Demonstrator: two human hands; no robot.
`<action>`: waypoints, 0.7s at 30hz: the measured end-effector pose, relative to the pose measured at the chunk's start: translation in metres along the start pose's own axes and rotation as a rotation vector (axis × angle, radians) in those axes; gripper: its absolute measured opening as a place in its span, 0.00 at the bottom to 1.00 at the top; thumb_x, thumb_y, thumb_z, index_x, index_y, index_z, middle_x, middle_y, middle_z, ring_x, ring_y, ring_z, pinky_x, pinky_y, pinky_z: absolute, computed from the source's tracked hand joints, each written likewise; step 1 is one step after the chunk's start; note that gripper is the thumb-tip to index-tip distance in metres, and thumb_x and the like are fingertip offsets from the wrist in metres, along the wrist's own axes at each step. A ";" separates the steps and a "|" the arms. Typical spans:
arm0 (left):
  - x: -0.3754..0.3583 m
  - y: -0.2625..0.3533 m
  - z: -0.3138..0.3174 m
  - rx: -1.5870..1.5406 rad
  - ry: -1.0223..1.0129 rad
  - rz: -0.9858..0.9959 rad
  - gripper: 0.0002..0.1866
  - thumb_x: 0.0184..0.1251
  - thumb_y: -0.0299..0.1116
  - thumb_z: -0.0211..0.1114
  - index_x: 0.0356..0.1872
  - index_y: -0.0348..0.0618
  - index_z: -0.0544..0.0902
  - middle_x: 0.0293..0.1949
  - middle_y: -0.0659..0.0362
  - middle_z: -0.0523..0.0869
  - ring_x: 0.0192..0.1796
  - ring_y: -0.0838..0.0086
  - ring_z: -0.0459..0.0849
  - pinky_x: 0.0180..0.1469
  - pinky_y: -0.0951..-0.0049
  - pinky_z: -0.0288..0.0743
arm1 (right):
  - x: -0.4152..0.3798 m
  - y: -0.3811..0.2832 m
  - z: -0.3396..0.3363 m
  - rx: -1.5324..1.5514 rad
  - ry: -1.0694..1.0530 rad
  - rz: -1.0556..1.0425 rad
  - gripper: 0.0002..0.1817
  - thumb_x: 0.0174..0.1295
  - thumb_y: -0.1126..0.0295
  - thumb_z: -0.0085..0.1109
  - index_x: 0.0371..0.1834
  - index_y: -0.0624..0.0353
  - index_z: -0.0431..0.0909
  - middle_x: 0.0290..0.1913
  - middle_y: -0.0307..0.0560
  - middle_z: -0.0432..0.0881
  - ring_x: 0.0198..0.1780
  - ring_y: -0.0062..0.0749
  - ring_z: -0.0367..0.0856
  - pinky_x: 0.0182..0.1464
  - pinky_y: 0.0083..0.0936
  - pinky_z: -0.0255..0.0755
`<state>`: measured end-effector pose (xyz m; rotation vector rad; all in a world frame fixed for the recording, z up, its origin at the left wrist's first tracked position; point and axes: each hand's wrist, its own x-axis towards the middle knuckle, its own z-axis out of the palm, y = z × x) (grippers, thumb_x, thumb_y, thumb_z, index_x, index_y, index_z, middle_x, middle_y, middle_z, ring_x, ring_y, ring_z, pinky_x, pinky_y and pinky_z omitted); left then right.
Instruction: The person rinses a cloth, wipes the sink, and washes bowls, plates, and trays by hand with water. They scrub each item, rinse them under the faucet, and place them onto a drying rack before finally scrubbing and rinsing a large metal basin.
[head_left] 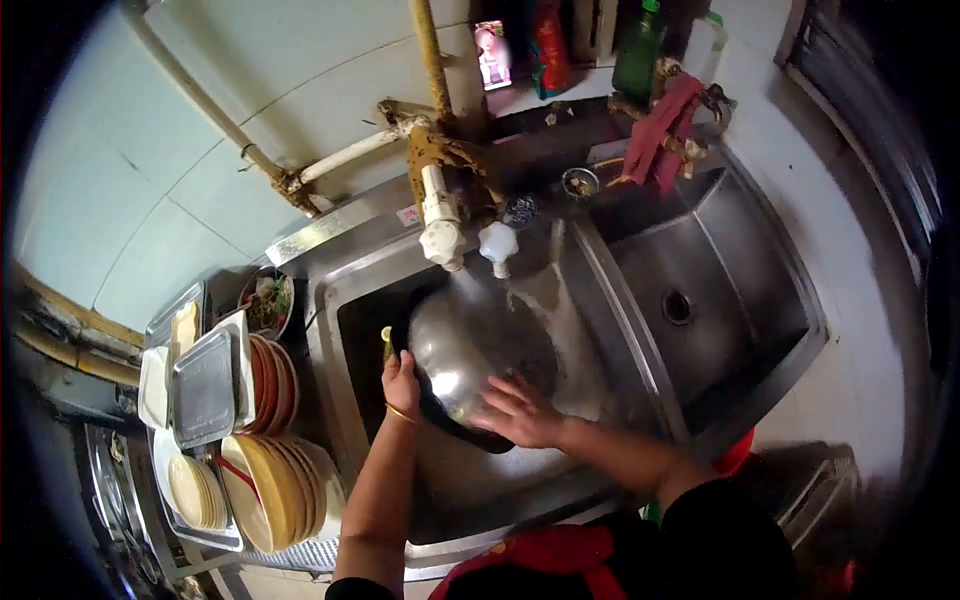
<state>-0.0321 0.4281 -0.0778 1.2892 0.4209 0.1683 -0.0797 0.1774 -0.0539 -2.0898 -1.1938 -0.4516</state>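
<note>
Tilted in the left sink basin is a large, shiny, round metal bowl, its curved surface facing up. My left hand grips its left edge, the thumb toward the metal. A small yellow-tipped piece sticks up just above those fingers. My right hand lies with spread fingers on the bowl's lower right surface. From the white tap, water runs onto the top of the bowl. Beside it is a second white tap knob.
Left of the sink stand stacked yellowish bowls, small plates, metal trays and a bowl of food scraps. The right basin has a round drain. A red cloth, green bottle and lit screen are behind.
</note>
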 end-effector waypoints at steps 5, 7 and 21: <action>0.000 0.001 0.000 0.052 0.005 0.031 0.09 0.72 0.32 0.52 0.44 0.41 0.78 0.27 0.72 0.73 0.28 0.87 0.67 0.29 0.84 0.61 | 0.079 0.052 0.007 0.423 0.051 0.574 0.23 0.60 0.68 0.56 0.61 0.49 0.70 0.60 0.52 0.70 0.61 0.49 0.67 0.61 0.43 0.64; -0.002 0.001 -0.007 0.041 -0.015 0.001 0.08 0.72 0.31 0.52 0.44 0.42 0.79 0.27 0.73 0.73 0.27 0.87 0.67 0.29 0.85 0.60 | 0.063 0.105 0.041 0.497 0.067 0.912 0.23 0.65 0.69 0.48 0.64 0.53 0.66 0.61 0.54 0.70 0.61 0.46 0.68 0.62 0.36 0.62; 0.012 -0.003 -0.023 0.166 -0.109 -0.071 0.14 0.72 0.32 0.53 0.53 0.36 0.77 0.42 0.64 0.82 0.42 0.82 0.77 0.48 0.80 0.70 | 0.028 0.000 0.021 0.159 -0.061 0.328 0.32 0.58 0.69 0.58 0.68 0.48 0.63 0.68 0.52 0.63 0.72 0.55 0.51 0.71 0.42 0.48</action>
